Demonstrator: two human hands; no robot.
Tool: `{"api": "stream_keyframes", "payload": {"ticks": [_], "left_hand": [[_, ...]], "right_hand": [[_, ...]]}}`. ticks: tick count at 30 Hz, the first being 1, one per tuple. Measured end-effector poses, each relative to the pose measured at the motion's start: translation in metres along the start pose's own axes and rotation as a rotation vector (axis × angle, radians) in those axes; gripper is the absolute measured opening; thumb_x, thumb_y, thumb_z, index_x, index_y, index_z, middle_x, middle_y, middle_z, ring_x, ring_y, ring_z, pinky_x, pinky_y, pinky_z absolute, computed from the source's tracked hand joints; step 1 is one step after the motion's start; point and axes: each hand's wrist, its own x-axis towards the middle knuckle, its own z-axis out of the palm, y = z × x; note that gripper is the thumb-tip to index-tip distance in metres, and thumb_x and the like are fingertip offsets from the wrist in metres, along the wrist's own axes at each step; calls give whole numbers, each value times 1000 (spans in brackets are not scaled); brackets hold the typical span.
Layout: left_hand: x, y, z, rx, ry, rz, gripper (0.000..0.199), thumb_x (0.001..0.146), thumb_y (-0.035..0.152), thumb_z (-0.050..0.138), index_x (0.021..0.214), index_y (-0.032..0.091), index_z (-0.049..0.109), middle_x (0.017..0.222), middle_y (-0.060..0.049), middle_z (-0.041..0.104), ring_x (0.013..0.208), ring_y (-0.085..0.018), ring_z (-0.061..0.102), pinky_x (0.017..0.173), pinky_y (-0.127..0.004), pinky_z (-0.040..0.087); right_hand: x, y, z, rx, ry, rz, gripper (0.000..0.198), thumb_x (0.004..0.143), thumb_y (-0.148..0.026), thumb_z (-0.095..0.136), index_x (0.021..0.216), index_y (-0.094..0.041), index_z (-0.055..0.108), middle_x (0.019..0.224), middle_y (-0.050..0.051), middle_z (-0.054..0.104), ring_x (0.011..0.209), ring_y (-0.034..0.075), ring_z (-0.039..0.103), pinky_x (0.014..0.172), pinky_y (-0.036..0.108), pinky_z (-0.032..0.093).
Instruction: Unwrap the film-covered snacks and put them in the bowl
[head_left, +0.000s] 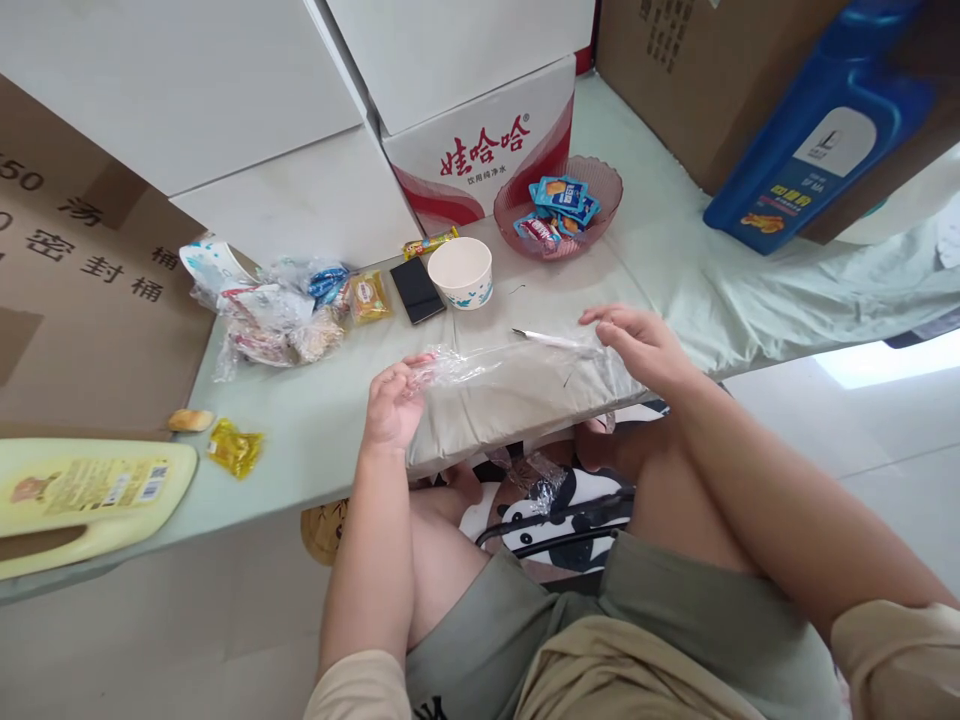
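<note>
A clear plastic bag (pixel 480 365) is stretched between my two hands, just above the table's near edge. My left hand (pixel 394 400) pinches its crumpled left end. At the other end, my right hand (pixel 637 345) has its thumb and fingers closed on the thin film. A slim white pen-like tool (pixel 551 340) with a dark tip points left beside my right fingertips; the film partly overlaps it. Beyond the bag stands a white paper bowl (pixel 461 273) with a blue pattern. A dark phone (pixel 418 290) lies left of this bowl.
A pink glass bowl (pixel 506 225) holds snack packets. Bagged snacks (pixel 277 315), a yellow wrapper (pixel 235 447) and a small bread piece (pixel 190 420) lie leftward. A yellow jug (pixel 157 480), a blue bottle (pixel 802 140) and cardboard boxes (pixel 97 280) flank the table.
</note>
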Motion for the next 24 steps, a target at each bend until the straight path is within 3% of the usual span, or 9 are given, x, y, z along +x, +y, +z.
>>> {"api": "stream_keyframes", "payload": {"ticks": [3,6,8,12,14,16,17,20,24], "left_hand": [[2,-4,3,29,-35,5,46,58,59,87,66,22,62,101,-8,76,114,-26,67,109,-40,47],[4,-13,7,241,-107,-29,45,60,51,90,72,22,59,107,-11,78,124,-29,65,119,-46,36],[4,-18,9,364,-111,-4,40,69,50,85,70,22,56,115,-13,77,132,-31,60,122,-51,31],[3,-22,7,406,-60,187,39,79,51,76,66,22,54,136,-12,69,149,-31,42,124,-49,26],[2,-22,7,358,-18,211,39,78,52,77,68,22,55,119,-11,75,137,-30,56,117,-44,38],[1,-22,8,296,25,156,41,76,56,78,71,22,55,86,-5,75,99,-24,74,94,-36,54],[0,-21,9,274,40,106,44,76,59,78,74,22,54,73,-2,71,75,-19,73,76,-31,56],[-1,-17,14,266,80,-21,50,73,65,78,79,23,52,53,6,58,37,-8,46,41,-21,33],[0,-9,16,195,138,-56,51,68,65,82,78,22,56,42,10,39,35,-5,30,37,-20,20]], "right_hand": [[3,-3,5,330,-12,249,39,87,-57,59,67,-24,55,78,7,70,87,26,69,97,48,52],[6,-3,10,545,41,442,45,81,-67,64,74,-25,49,71,6,67,77,25,70,84,47,59],[6,-3,11,600,25,471,49,76,-66,72,80,-25,46,74,5,68,79,25,71,83,45,60],[2,-7,8,542,-92,391,58,63,-45,89,84,-25,39,80,1,71,81,20,72,80,36,58],[0,-10,6,515,-126,411,60,61,-42,88,86,-25,37,80,-1,70,72,17,70,66,30,54],[-1,-13,5,500,-134,453,57,62,-43,86,92,-25,41,81,-3,71,65,15,68,53,24,46],[-1,-14,4,487,-137,470,56,63,-43,85,97,-25,45,83,-2,72,63,14,68,50,22,43],[-1,-18,3,432,-133,474,53,65,-44,84,103,-24,53,84,0,73,54,10,61,44,20,38],[-1,-21,3,406,-60,417,47,68,-45,82,100,-22,57,77,-1,72,42,4,38,39,21,31]]}}
